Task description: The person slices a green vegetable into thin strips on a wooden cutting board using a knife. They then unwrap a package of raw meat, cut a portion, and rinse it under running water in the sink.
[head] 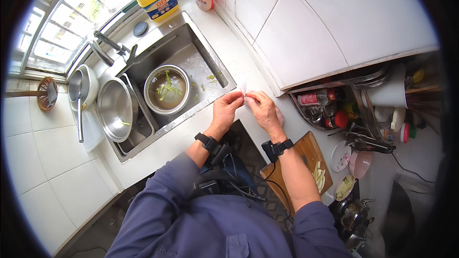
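Over the white countertop, at the corner of the sink, my two hands meet fingertip to fingertip. My left hand pinches the gathered neck of a thin translucent plastic bag between thumb and fingers. From the other side my right hand pinches the same neck. The bag's fuller part shows pinkish behind my right hand, which mostly hides it; what it holds I cannot tell. Left of my hands, in the steel sink, stands a metal pot with cloudy water and green vegetable pieces.
A steel colander rests at the sink's left by the faucet. A wooden cutting board with sliced pale vegetables lies beside my right forearm. Beyond are bowls, a condiment rack and pots. Cables hang before me.
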`<state>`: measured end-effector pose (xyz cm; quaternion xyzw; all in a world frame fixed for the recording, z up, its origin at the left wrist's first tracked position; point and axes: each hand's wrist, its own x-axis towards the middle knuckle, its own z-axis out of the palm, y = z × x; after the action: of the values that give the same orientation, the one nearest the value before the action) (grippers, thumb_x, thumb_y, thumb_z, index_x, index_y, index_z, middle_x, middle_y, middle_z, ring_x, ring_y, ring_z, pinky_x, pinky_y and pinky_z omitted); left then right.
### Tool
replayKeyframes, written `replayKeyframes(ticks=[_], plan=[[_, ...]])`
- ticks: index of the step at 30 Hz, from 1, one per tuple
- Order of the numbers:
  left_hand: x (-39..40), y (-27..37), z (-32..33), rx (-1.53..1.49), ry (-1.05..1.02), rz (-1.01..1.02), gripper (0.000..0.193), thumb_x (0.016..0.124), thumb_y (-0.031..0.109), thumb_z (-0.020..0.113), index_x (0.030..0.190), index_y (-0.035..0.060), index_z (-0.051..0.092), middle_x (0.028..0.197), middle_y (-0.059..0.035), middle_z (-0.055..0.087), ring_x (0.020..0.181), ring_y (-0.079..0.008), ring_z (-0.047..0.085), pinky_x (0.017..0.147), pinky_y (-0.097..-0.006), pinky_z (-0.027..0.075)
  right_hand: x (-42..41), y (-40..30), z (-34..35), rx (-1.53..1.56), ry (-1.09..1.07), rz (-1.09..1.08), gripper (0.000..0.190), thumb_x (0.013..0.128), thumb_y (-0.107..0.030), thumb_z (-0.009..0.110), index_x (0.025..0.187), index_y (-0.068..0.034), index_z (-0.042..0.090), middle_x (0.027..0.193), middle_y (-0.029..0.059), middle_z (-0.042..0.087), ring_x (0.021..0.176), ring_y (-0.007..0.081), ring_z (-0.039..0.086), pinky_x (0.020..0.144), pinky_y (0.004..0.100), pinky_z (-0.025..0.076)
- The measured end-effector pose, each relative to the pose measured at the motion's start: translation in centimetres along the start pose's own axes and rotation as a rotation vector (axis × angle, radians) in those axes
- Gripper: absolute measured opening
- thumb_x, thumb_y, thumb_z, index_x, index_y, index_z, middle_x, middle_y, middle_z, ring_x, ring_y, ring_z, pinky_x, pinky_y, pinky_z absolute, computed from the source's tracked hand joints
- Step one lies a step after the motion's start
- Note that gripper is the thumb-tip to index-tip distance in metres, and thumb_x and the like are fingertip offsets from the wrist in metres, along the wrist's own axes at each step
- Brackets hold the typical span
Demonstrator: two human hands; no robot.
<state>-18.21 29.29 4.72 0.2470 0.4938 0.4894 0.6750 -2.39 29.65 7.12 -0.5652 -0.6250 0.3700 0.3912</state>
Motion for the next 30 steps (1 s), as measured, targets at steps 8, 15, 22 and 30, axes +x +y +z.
replayKeyframes(ticks=[8, 15, 22, 30], plan=[[0.6, 0.1, 0.0, 0.056, -0.007, 0.03, 0.023, 0.093, 0.003, 0.075, 0.115, -0.0045, 0.073, 0.107, -0.0117, 0.076, 0.095, -0.0165, 0.072, 0.087, -0.0287, 0.059, 0.3, 0.0, 0.0, -0.008, 0.015, 0.002, 0.016, 0.093, -0.013, 0.07, 0.102, 0.0, 0.073, 0.098, 0.0151, 0.071, 0.088, 0.03, 0.069, 0.079, 0.0384, 0.055], [1.1, -0.4, -0.2, 0.069, -0.005, 0.069, 0.022, 0.093, 0.002, 0.075, 0.113, -0.0052, 0.071, 0.106, -0.0122, 0.075, 0.095, -0.0176, 0.072, 0.089, -0.0293, 0.059, 0.7, -0.1, 0.1, -0.088, 0.017, 0.008, 0.013, 0.091, -0.013, 0.071, 0.098, -0.002, 0.071, 0.093, 0.0144, 0.069, 0.085, 0.0305, 0.069, 0.076, 0.0393, 0.055], [1.7, -0.5, 0.0, -0.014, -0.007, 0.031, 0.022, 0.094, 0.002, 0.073, 0.115, -0.0049, 0.069, 0.106, -0.012, 0.075, 0.095, -0.0175, 0.072, 0.088, -0.0295, 0.059, 1.0, 0.5, 0.2, -0.133, -0.016, 0.001, 0.014, 0.089, -0.011, 0.073, 0.098, -0.002, 0.07, 0.093, 0.0144, 0.069, 0.082, 0.0313, 0.067, 0.074, 0.0405, 0.054], [3.1, 0.7, 0.4, 0.016, 0.028, -0.029, 0.02, 0.097, 0.004, 0.07, 0.115, -0.002, 0.066, 0.106, -0.0127, 0.075, 0.098, -0.0177, 0.071, 0.09, -0.0309, 0.057, 1.1, 0.1, 1.0, -0.094, 0.075, -0.033, 0.019, 0.088, -0.013, 0.075, 0.103, -0.003, 0.071, 0.092, 0.0131, 0.069, 0.081, 0.0304, 0.067, 0.074, 0.0396, 0.054]])
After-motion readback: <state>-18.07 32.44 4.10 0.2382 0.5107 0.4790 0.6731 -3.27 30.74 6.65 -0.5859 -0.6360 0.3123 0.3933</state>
